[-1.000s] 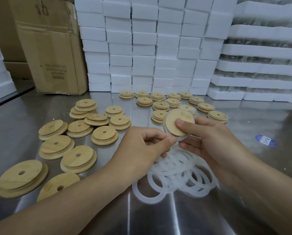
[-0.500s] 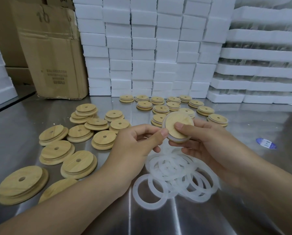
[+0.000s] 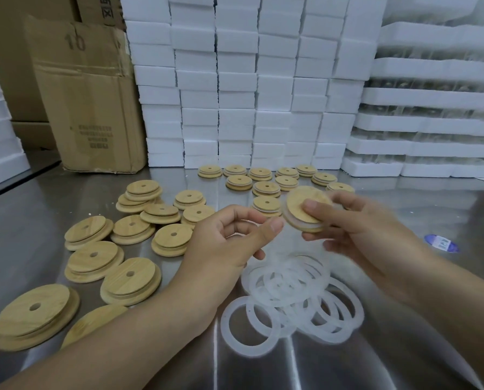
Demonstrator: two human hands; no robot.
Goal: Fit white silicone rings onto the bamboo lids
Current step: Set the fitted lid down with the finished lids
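Note:
My right hand (image 3: pixel 356 229) grips a bamboo lid (image 3: pixel 299 205) tilted toward me, thumb on its face, with a white silicone ring around its stepped edge. My left hand (image 3: pixel 221 249) hovers just left of the lid with fingers loosely curled and nothing in them; its thumb tip is close to the lid's rim. A loose pile of white silicone rings (image 3: pixel 291 291) lies on the steel table (image 3: pixel 404 347) below both hands. Several bare bamboo lids (image 3: pixel 128 280) are spread at the left. Another group of lids (image 3: pixel 266 187) sits behind my hands.
A cardboard box (image 3: pixel 88 108) stands at the back left. Stacked white foam blocks (image 3: pixel 235 94) form a wall behind the lids, with foam trays (image 3: pixel 432 122) stacked at the right. A blue label (image 3: pixel 442 243) lies on the table to the right.
My left hand has let go of the ring and lid edge and drawn slightly away. My right hand has lifted the lid to the right and tilted it.

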